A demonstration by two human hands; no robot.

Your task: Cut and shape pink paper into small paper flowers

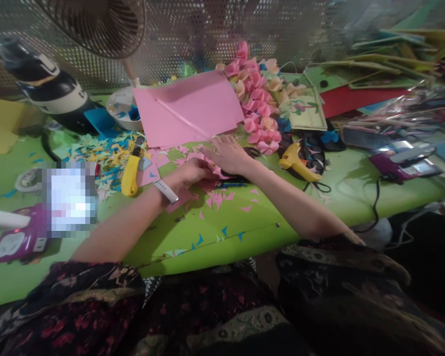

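Note:
My left hand (195,172), with a pale watch band on its wrist, is low over the green table, its fingers curled together beside small pink paper scraps (217,199). What lies between those fingers is hidden. Just above it my right hand (228,150) is stretched out flat, palm down over more pink cuttings. Dark scissors (237,177) lie partly under my right wrist. Beyond both hands is a large pink paper sheet (193,106) with a thin pale stick on it. Pink folded paper flowers (257,99) are heaped to its right.
A yellow cutter (130,173) and a heap of coloured scraps lie at left, by a lit phone (70,198) and a black bottle (59,89). At right are a yellow glue gun (300,162) and a purple device (404,165). A fan (96,24) stands behind.

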